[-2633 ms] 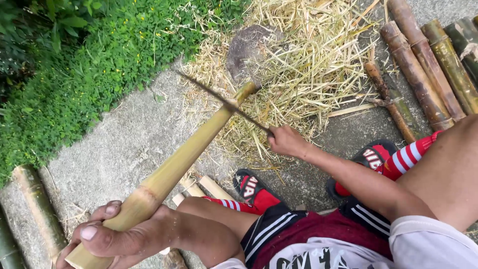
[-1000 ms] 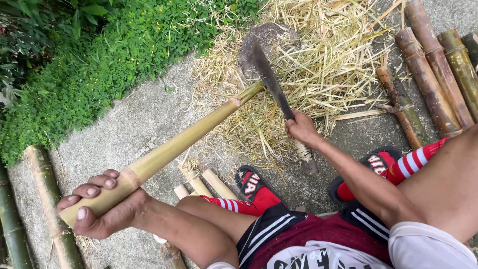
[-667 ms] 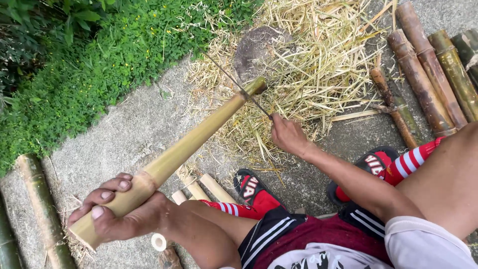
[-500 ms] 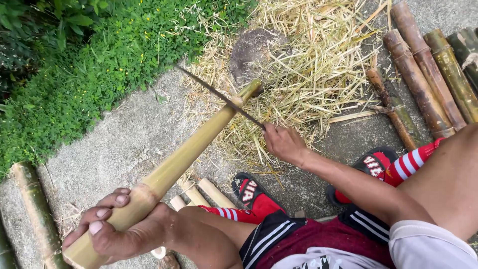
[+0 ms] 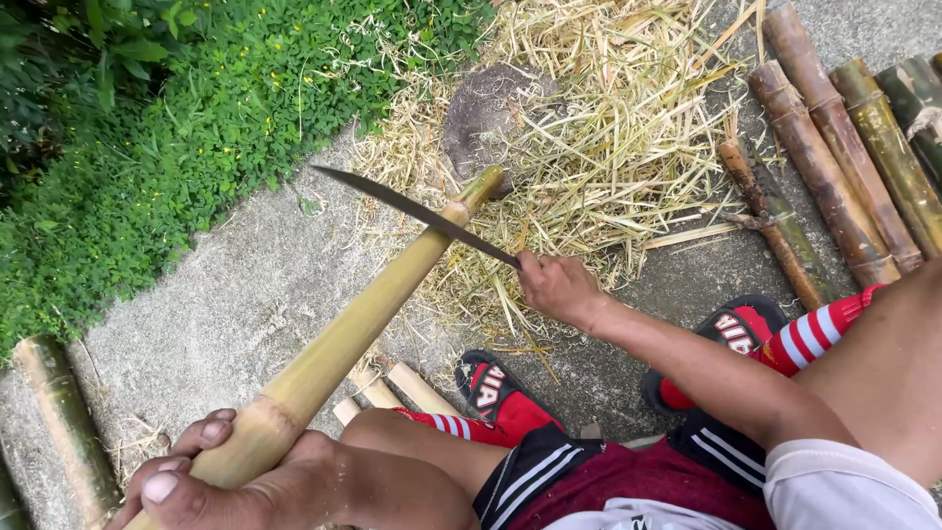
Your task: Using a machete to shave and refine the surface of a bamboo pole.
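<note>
nearest, left hand [image 5: 211, 481] clenched around lower end of bamboo pole [image 5: 353, 329], slanting up over concrete. further out, right hand [image 5: 554, 288] gripping knife [image 5: 412, 214], blade resting across pole near its tip. beyond, straw pile [image 5: 608, 147], stacked bamboo [image 5: 834, 157].

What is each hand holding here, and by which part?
The left hand grips the bamboo pole at its near, thicker end. The right hand holds the long knife by its handle, the blade resting across the pole near its far tip.
</note>
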